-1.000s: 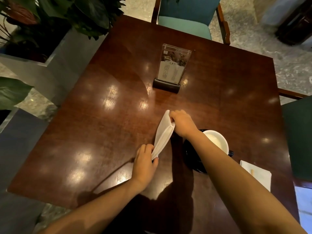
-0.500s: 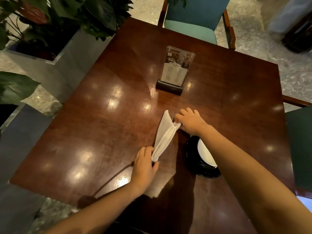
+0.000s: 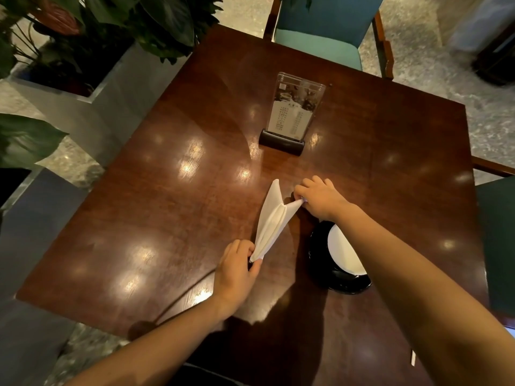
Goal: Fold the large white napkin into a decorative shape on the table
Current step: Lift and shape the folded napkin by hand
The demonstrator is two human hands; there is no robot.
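The white napkin (image 3: 271, 221) is folded into a narrow pointed shape that stands on the dark wooden table (image 3: 172, 218), near its middle. Its near tip is pinched in my left hand (image 3: 237, 270). My right hand (image 3: 320, 200) pinches one upper flap and holds it out to the right. The other flap points up and away, free of both hands. The napkin opens into a V between the two flaps.
A clear menu stand (image 3: 292, 112) on a black base stands behind the napkin. A black saucer (image 3: 345, 282) with a white cup sits under my right forearm. A teal chair (image 3: 328, 29) is at the far side, plants (image 3: 111, 20) at the left.
My right hand has drawn its flap rightward, so the napkin's top spreads from a closed point into a V. The camera has moved closer. My left hand keeps its pinch on the lower tip.
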